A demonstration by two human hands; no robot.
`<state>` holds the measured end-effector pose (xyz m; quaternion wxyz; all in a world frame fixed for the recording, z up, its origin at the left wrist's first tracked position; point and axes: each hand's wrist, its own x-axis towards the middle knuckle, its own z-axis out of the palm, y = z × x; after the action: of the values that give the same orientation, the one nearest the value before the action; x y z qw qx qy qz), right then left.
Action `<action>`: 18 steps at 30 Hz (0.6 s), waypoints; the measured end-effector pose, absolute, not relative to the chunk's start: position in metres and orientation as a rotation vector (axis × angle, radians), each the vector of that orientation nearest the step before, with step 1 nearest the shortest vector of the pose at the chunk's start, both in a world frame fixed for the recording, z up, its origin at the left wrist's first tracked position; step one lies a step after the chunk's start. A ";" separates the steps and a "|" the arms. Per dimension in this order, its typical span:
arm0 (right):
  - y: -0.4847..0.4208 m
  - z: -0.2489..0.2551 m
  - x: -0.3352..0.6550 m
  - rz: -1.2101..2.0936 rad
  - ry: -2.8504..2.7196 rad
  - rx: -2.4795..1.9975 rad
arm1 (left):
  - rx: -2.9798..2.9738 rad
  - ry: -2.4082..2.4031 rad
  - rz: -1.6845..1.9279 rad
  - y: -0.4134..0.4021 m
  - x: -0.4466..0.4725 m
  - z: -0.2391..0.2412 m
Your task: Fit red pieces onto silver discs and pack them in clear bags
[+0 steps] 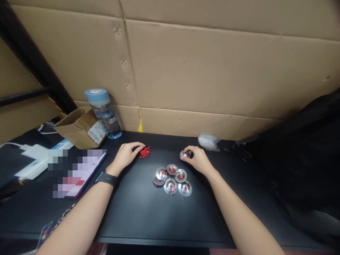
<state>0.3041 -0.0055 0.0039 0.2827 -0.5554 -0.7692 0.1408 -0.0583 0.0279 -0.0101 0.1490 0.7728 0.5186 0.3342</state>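
My left hand (127, 157), with a black watch band on its wrist, has thumb and index finger pinched together at the edge of a small heap of red cords (145, 152). Across the table, my right hand (198, 158) grips a small silver finger cymbal (183, 154) between thumb and fingers; part of the disc is hidden by the hand. Between my forearms lie several more finger cymbals (185, 188) in a loose cluster, some overlapping. Red cord loops show at their domed centres.
Behind the black table (148, 216) stands a cardboard wall (212, 78). At left are a water bottle (108, 118), an open cardboard box (79, 131), a white power strip (34, 164) and a phone-like flat object (85, 173). Clear plastic wrap (209, 141) lies at back right, near black fabric (305, 159).
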 end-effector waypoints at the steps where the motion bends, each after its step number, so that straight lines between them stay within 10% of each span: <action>1: -0.005 0.003 0.304 0.382 -2.067 -1.489 | 2.220 1.478 0.952 0.028 -0.058 -0.011; 18: -0.042 0.041 0.279 0.535 -2.527 -1.144 | 2.240 1.427 0.821 0.026 -0.053 -0.013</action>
<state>0.2794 -0.0418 0.0413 0.1576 -0.4000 -0.8832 0.1872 -0.0529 0.0265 -0.0127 0.1797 0.7926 0.5050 0.2906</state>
